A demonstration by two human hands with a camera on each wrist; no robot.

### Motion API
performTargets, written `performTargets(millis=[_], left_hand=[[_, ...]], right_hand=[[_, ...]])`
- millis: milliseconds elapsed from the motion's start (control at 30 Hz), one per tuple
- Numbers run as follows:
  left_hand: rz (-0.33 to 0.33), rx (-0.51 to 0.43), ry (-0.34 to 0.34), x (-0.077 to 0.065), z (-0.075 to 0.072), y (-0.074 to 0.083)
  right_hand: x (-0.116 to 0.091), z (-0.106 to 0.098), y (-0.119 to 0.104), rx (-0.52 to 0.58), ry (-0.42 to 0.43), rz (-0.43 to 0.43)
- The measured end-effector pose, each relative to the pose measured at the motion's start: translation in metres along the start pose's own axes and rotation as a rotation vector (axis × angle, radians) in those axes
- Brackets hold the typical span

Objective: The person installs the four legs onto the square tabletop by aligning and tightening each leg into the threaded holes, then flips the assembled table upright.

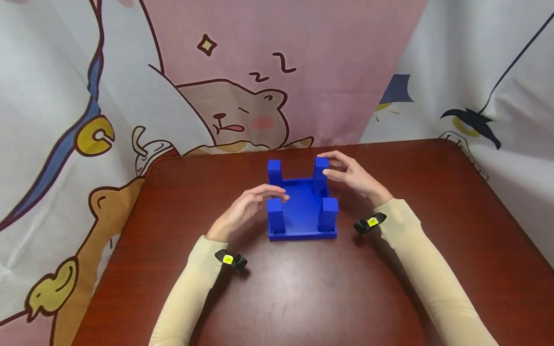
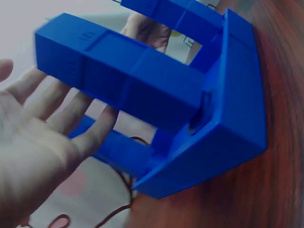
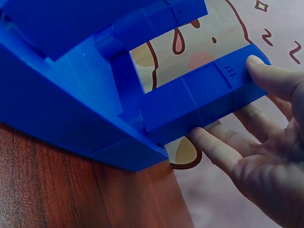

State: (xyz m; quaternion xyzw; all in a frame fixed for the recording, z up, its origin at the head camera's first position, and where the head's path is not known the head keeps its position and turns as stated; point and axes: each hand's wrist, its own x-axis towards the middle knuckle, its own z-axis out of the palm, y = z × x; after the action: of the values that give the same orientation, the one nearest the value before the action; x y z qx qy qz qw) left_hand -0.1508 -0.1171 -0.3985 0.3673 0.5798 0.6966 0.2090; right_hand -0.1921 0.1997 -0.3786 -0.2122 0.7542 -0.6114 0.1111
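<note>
A blue square tray (image 1: 300, 204) with a low rim sits on the table, and a square blue post stands upright at each corner. My right hand (image 1: 357, 180) pinches the upper part of the far right post (image 3: 204, 92), thumb on one face and fingers against another; the number 117 is embossed near its top. Beside the near left post (image 1: 276, 218), my left hand (image 1: 246, 206) reaches over the tray's left side with fingers extended. In the left wrist view those fingers pass behind that post (image 2: 118, 71), partly hidden by it.
The near right post (image 1: 328, 214) and the far left post (image 1: 274, 172) stand at the other corners. Below them is a dark reddish wooden table (image 1: 281, 298). A printed cloth (image 1: 337, 72) hangs behind the table's back edge and along its sides.
</note>
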Motion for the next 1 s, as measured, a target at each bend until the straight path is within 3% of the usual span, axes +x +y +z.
performTargets(millis=[200, 333, 500, 567, 700, 833, 1000], left_hand=[[0.025, 0.236, 0.119, -0.015, 0.006, 0.018], [0.062, 0.382, 0.179, -0.017, 0.021, 0.029], [0.026, 0.489, 0.232, -0.015, 0.036, 0.038], [0.000, 0.471, 0.246, -0.013, 0.034, 0.034], [-0.039, 0.350, 0.223, -0.013, 0.024, 0.015], [-0.048, 0.251, 0.145, -0.010, 0.012, 0.002], [-0.041, 0.029, -0.006, -0.001, 0.001, -0.008]], right_hand=[[-0.001, 0.000, 0.003, 0.012, -0.006, -0.013], [0.000, 0.000, 0.005, 0.015, -0.010, -0.019], [0.005, -0.003, 0.015, 0.023, -0.009, -0.027], [0.007, -0.005, 0.022, 0.030, -0.007, -0.030], [0.010, -0.007, 0.031, 0.045, -0.008, -0.035], [0.010, -0.008, 0.034, 0.042, -0.010, -0.045], [0.009, -0.008, 0.033, 0.051, -0.011, -0.059]])
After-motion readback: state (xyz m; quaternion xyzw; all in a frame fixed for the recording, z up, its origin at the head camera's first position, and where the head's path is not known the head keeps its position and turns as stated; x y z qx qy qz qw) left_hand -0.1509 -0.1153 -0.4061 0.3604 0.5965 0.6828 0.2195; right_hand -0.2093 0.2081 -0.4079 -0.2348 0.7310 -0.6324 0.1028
